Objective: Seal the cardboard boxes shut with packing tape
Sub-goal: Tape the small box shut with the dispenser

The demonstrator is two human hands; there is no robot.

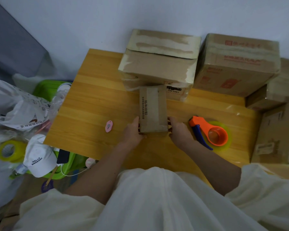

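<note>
Left hand (pixel 132 130) and right hand (pixel 178 130) clamp the small box (pixel 153 109) between them at mid-table, tape already glinting across it, the orange tape dispenser (pixel 212 132) lying idle just beside the right hand, and two taped boxes (pixel 158 64) behind look finished.

The desk (pixel 97 90) is yellow wood. The tape dispenser (pixel 212 132) is orange with a blue handle. The small box (pixel 153 109) is brown. The cap (pixel 38 155) is white.
</note>
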